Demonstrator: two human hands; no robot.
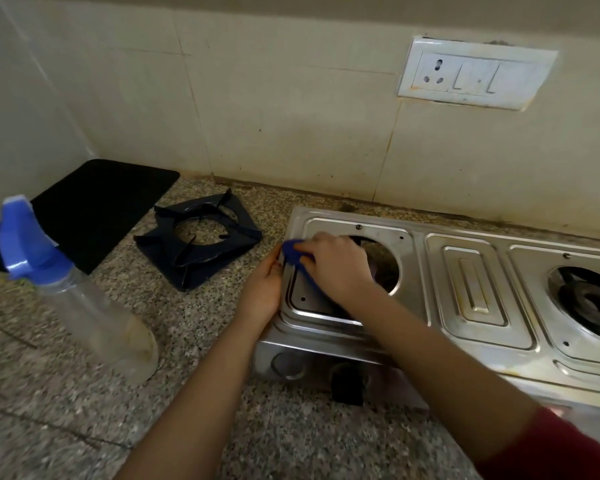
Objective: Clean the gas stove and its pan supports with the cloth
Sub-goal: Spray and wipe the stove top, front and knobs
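The stove (471,289), a steel two-burner unit, sat on the speckled worktop (66,410) toward three o'clock. Its pan supports (167,251) were off it, stacked as dark square frames on the worktop at about ten o'clock from the stove's left corner, near it but not touching.

The right hand (333,268) pressed a blue cloth (293,252) onto the left burner plate. Its grip was curled over the cloth, so only a blue fold showed at nine o'clock of the knuckles. The left hand (262,292) lay against the stove's left rim with the thumb hooked over the top edge, a closed grip that seemed to steady the body.

The left burner opening (385,265) was partly hidden by the right hand. The right burner (589,299) was bare, with its dark ring in view.

The cloth looked soft and light. It would probably work best bunched in the palm and pushed flat, since a loose corner could snag on the plate's screws or drop into the opening. The steel top was likely slick and thin, and the stove might slide under pressure, so holding the rim made sense. The supports looked rigid, fairly heavy and spiky with prongs, so they were best lifted by the outer frame.

A clear spray bottle (84,299) with a blue trigger stood at eight o'clock, with a black mat (94,202) behind it.
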